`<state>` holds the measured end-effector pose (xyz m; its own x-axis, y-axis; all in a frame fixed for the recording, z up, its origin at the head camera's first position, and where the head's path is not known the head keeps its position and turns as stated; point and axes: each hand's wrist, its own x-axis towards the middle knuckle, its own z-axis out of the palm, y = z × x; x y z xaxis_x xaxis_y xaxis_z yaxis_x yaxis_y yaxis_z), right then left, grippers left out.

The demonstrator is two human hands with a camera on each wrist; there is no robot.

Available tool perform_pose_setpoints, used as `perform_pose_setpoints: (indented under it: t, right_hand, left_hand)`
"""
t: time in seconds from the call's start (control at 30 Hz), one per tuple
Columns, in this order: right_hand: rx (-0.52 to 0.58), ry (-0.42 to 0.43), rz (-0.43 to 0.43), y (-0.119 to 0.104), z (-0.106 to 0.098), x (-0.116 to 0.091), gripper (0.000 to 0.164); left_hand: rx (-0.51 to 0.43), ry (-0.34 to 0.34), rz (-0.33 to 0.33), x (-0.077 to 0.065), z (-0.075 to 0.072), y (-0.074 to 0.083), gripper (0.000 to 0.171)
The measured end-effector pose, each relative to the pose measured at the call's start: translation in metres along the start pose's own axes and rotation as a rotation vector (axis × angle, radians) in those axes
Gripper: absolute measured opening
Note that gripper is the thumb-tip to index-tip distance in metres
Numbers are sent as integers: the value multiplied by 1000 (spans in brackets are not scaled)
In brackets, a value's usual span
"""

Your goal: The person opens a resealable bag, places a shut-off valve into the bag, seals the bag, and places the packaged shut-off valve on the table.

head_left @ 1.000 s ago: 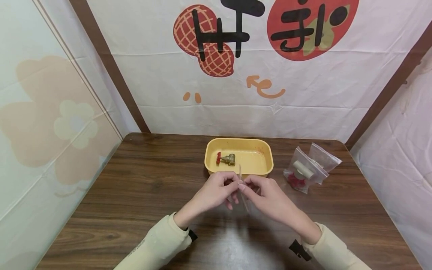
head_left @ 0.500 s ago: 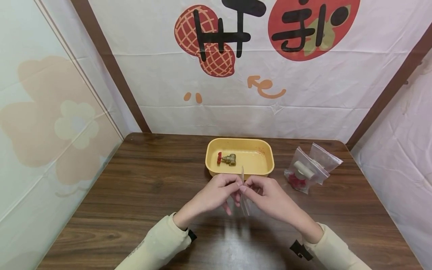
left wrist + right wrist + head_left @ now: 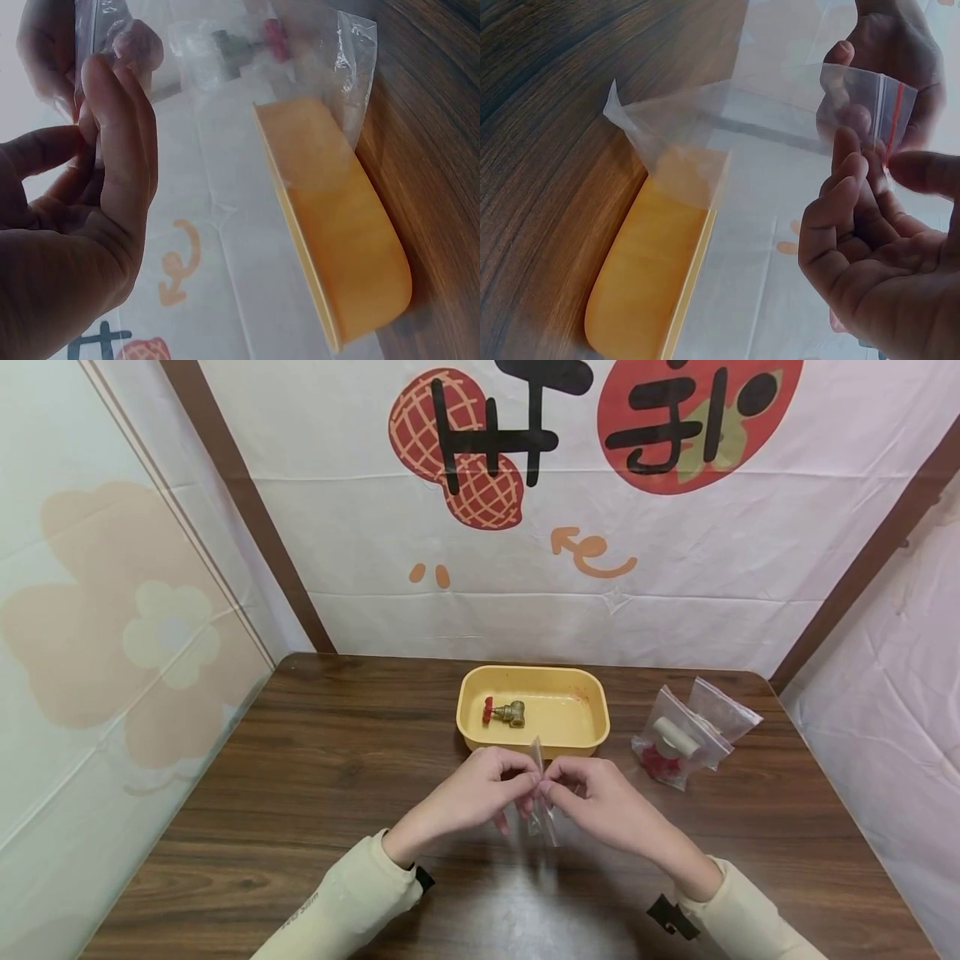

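Note:
Both hands are together in front of the yellow tray, holding a clear zip-lock bag (image 3: 682,127). My left hand (image 3: 480,789) pinches the bag near its top with thumb and fingers. Facing it, my right hand (image 3: 596,797) pinches the same zip edge, where a red line runs beside the seal in the right wrist view. The bag hangs upright, seen nearly edge-on from the head, and nothing shows inside it. Just beyond the hands stands the yellow tray (image 3: 558,727), with a brass valve (image 3: 508,713) with a red handwheel lying in its left half.
Right of the tray, a clear bag (image 3: 675,739) holds a white cylinder and red pieces. Another clear bag (image 3: 723,706) lies partly behind it. The dark wooden table (image 3: 337,743) meets a printed cloth wall (image 3: 540,618) at the back.
The bag has turned slightly between the hands, and its lower part now shows wider below the fingers. Both hands stay close together in nearly the same spot.

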<state>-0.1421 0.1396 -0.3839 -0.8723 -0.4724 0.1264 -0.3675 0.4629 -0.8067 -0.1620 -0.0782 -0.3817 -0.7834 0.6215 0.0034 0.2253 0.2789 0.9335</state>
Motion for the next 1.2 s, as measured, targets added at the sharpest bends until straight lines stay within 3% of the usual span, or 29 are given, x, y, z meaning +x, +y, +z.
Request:
perform_pose_setpoints:
  t: [0.33,0.7,0.83,0.93,1.07,1.2]
  right_hand:
    - [-2,1,18,1,-2,1,27]
    - [-22,16,45,4,2,1,14]
    - [-16,-18,22,3,2,1,18]
    - [-7,-17,3,3,2,1,19]
    - [-17,-23,-3,2,1,1,16]
    - [-16,-39,-2,2,2,1,14]
  left_hand:
    - [115,-29,31,-1,1,1,20]
    - [104,59,24,2,3,-3,24]
    - [29,77,2,2,3,-1,23]
    - [60,89,-23,2,3,0,28]
    - [131,50,-74,1,2,-1,42]
    - [61,-18,-102,1,3,-3,40]
